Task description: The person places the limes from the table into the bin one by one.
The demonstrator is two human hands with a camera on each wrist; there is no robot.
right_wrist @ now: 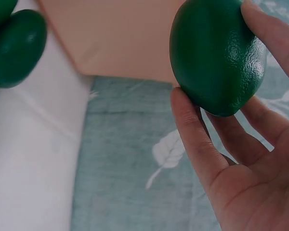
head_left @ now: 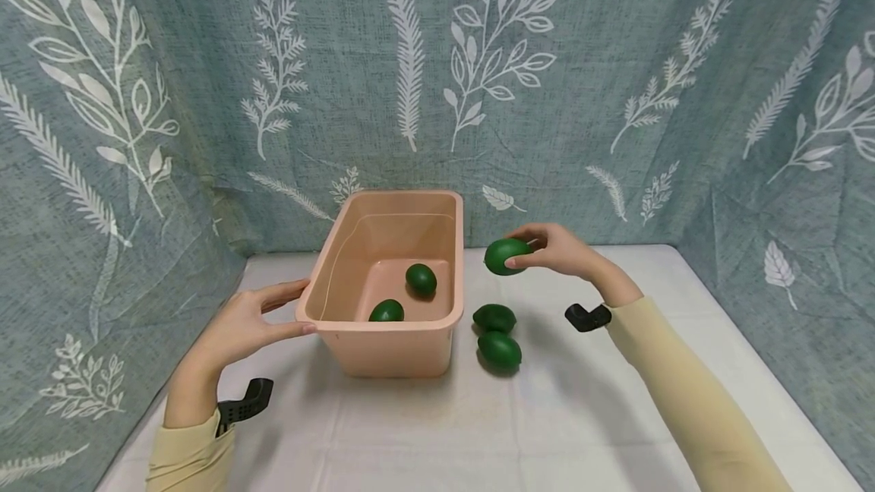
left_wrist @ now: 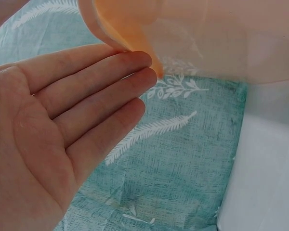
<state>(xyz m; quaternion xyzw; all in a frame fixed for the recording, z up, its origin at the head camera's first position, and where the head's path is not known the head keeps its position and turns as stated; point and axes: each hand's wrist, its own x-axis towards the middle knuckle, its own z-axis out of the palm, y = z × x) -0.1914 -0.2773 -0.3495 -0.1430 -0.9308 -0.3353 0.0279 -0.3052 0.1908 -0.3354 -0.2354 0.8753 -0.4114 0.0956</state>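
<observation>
A pink bin (head_left: 390,349) stands on the white table with two green fruits, one (head_left: 421,280) near its middle and another (head_left: 387,310) by its front wall. The left hand (head_left: 249,325) touches the bin's left rim with straight fingers and thumb; the left wrist view shows that hand (left_wrist: 62,120) with its fingertips at the rim. Right of the bin, the right hand (head_left: 563,253) holds a green fruit (head_left: 502,256) above the table. In the right wrist view the fingers and thumb pinch this fruit (right_wrist: 216,53). Two more green fruits (head_left: 494,318) (head_left: 499,351) lie touching below it.
A blue-green cloth (head_left: 547,135) with white leaf prints hangs behind the table (head_left: 424,431) and at both sides. Black devices are strapped to the left wrist (head_left: 247,401) and the right wrist (head_left: 588,317).
</observation>
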